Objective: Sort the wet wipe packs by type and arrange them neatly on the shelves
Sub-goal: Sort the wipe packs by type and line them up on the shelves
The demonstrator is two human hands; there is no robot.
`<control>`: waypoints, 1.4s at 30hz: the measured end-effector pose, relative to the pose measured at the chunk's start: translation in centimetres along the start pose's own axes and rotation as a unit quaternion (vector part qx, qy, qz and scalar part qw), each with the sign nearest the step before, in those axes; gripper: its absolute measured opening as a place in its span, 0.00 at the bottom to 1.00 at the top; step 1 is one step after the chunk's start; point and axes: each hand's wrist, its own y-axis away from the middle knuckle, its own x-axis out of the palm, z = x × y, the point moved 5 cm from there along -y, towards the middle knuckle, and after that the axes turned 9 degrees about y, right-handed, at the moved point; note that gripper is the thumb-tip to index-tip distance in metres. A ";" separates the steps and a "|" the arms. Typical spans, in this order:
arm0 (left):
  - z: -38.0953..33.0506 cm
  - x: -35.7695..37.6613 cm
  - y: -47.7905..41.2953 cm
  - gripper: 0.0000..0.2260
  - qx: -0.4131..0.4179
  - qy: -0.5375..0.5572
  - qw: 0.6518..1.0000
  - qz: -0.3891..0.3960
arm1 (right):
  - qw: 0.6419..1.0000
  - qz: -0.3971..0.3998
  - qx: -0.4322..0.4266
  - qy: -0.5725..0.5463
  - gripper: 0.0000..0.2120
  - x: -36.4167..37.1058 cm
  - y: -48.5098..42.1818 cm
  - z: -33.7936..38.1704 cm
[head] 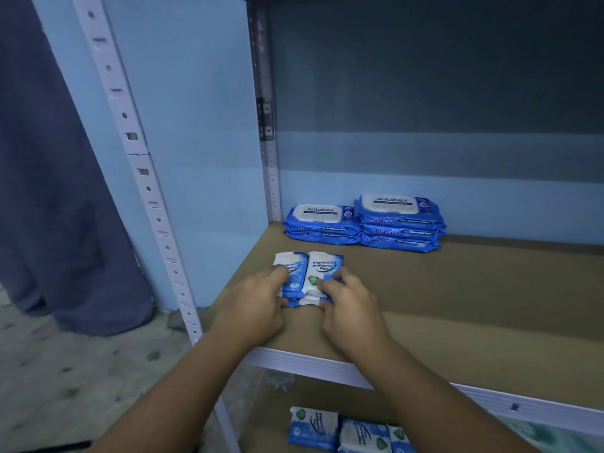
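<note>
Wipe packs [323, 268], flat glossy rectangles, matte brown board shelf [457, 305]

The big blue packs [398, 222] stacked at the back left corner of the shelf [457, 289] are showing "antabax"; the small packs [322, 269] near its front edge are reading "Antibacterial Wipes", perhaps "Fragrance Free" above.

A single head camera looks forward and down, close over the shelf [457, 289], facing its far left corner; the left edge seems blurred.
</note>
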 end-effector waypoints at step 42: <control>6.2 2.9 -7.6 0.27 -0.143 0.006 0.989 -0.044 | 0.995 0.004 0.093 -0.040 0.28 3.7 -7.9 -1.0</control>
